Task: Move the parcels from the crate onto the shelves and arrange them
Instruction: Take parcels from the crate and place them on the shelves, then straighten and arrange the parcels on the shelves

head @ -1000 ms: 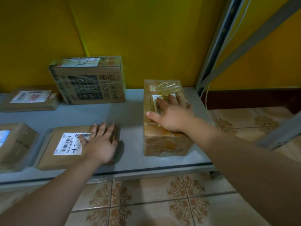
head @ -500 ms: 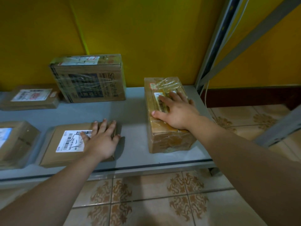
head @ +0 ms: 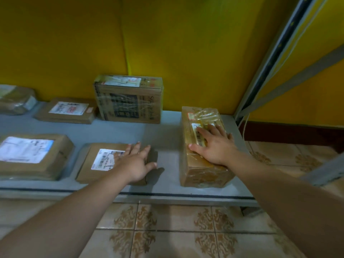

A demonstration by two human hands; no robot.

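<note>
Hands lie open and flat: left hand (head: pixel 136 164) on the flat brown labelled parcel (head: pixel 111 162), right hand (head: pixel 214 146) on the tall plastic-wrapped carton (head: pixel 203 148) (probably squaring them on the grey shelf (head: pixel 167 138)).

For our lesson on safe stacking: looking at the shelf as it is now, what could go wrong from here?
1. The tall tape-wrapped brown cardboard box under the right hand sits close to the grey shelf's front edge; a push could tip it off.
2. The flat brown parcel under the left hand also lies near that edge.

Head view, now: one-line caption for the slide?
Left hand flat on a labelled flat parcel, right hand on a taped box, on a grey shelf.
</note>
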